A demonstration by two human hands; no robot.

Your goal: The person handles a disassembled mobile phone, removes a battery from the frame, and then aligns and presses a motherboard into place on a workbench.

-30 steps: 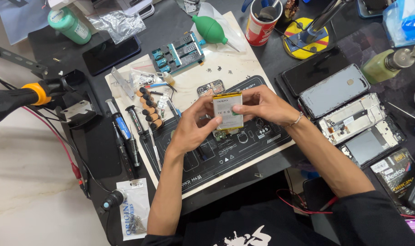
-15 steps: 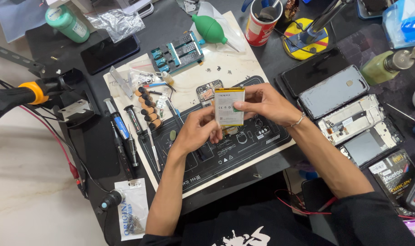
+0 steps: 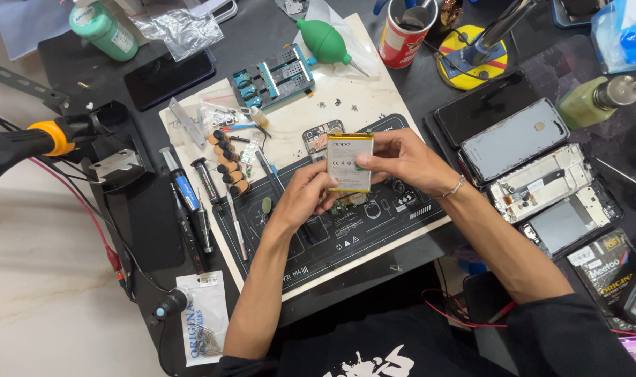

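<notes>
Both forearms reach forward and converge above the black work mat (image 3: 373, 230); the left hand (image 3: 305, 197) and right hand (image 3: 401, 162) pinch with fingers curled, thumbs forward.

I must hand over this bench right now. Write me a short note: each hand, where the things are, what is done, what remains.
Left hand: grips the flat phone battery at its lower left edge.
Right hand: pinches the battery's right side.
The battery is held up above the dark work mat; the opened phone lies just behind it.
Done: battery is out of the phone and in both hands.
Left: battery is not yet set down or fitted anywhere.
</notes>
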